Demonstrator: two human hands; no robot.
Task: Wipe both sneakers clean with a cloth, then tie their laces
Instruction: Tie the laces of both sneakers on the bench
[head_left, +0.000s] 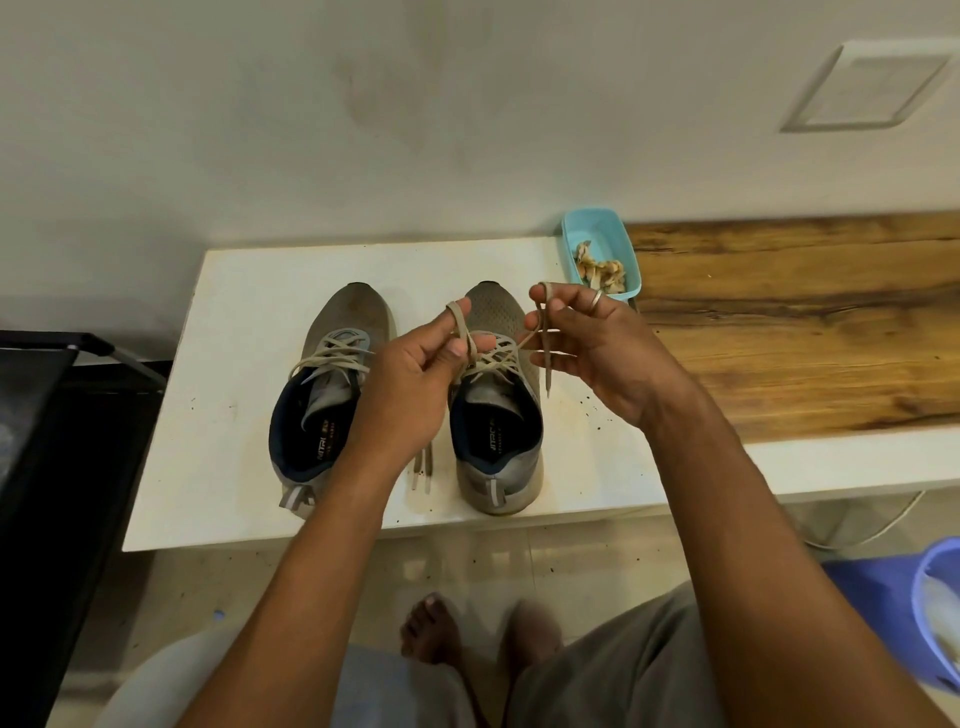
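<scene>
Two grey sneakers stand side by side on a white table (228, 364), toes pointing to the wall. The left sneaker (332, 374) has loose laces trailing off its right side towards the table's front edge. Above the right sneaker (496, 415) both hands work its beige laces. My left hand (415, 379) pinches a lace loop (457, 322) between thumb and fingers. My right hand (597, 348) pinches a second loop at its fingertips, with the lace end (546, 364) hanging down. No cloth shows on the table.
A light blue tray (597, 228) with small scraps sits at the table's back right corner. A wooden top (805, 322) adjoins on the right. A black frame (62, 415) stands left, a blue tub (935, 613) at lower right. My bare feet rest on the tiled floor.
</scene>
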